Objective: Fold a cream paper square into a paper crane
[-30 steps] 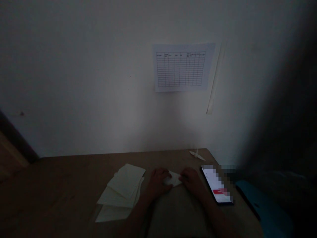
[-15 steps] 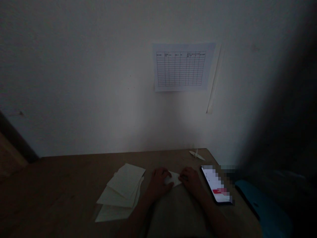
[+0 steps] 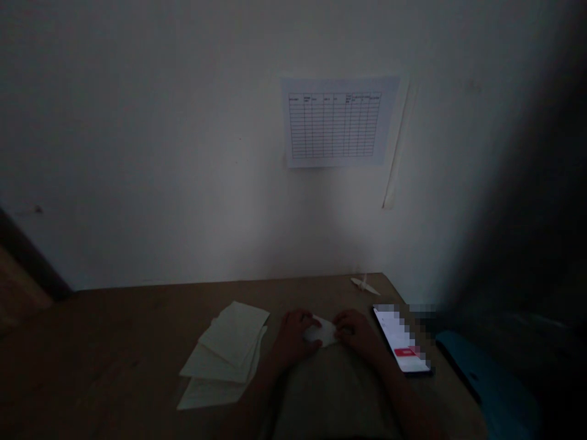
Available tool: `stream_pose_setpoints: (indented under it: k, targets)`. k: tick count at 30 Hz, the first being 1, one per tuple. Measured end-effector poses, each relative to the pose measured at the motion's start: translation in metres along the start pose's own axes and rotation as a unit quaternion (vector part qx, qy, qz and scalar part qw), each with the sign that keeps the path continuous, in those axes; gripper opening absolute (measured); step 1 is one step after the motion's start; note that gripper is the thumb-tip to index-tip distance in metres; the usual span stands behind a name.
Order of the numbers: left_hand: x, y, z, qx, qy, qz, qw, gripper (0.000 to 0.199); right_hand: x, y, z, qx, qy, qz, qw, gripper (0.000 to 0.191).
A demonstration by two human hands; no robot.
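Note:
A small folded piece of white paper [image 3: 325, 333] lies on the table between my two hands. My left hand [image 3: 297, 333] holds it down from the left, fingers curled over the far edge and thumb along the near side. At its right corner, the bent fingers and thumb of my right hand [image 3: 355, 330] grip the edge. Dim light hides the exact folds and the fingertips' contact. Left of my left hand rests a loose pile of pale paper sheets [image 3: 229, 348], fanned out.
A phone [image 3: 406, 348] with a lit screen lies right of my right hand. Near the back right corner of the wooden table [image 3: 137, 330] sits a small folded-paper figure [image 3: 365, 285]. A printed chart [image 3: 334, 122] hangs on the wall. Beyond the right edge is a blue seat [image 3: 490, 385].
My right hand has shifted slightly right along the paper's edge, uncovering a bit more of it. My left hand stays in place. The view has tilted very slightly.

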State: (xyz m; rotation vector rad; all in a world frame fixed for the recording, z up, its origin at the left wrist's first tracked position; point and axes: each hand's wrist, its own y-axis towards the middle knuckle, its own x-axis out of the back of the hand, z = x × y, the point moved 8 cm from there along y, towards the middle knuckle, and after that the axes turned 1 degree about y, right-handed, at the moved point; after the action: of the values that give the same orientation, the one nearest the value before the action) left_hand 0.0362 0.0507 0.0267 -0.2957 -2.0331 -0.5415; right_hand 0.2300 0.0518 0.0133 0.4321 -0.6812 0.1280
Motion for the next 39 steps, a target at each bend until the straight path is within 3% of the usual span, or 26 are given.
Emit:
stream_pose_setpoints:
  k: [7,17,39]
  targets:
    - [-0.005,0.001,0.004,-0.011,-0.004,-0.007,1.000,0.040,-0.007,0.004,-0.003,-0.016,-0.048,-0.017,0.999,0.010]
    - [-0.002,0.000,0.001,-0.002,-0.001,-0.005,1.000,0.033,-0.013,0.008,0.009,-0.040,-0.155,0.012,0.987,0.011]
    - [-0.003,0.002,0.004,0.032,-0.007,0.025,0.999,0.045,-0.012,0.008,0.013,-0.081,-0.189,0.005,0.979,0.011]
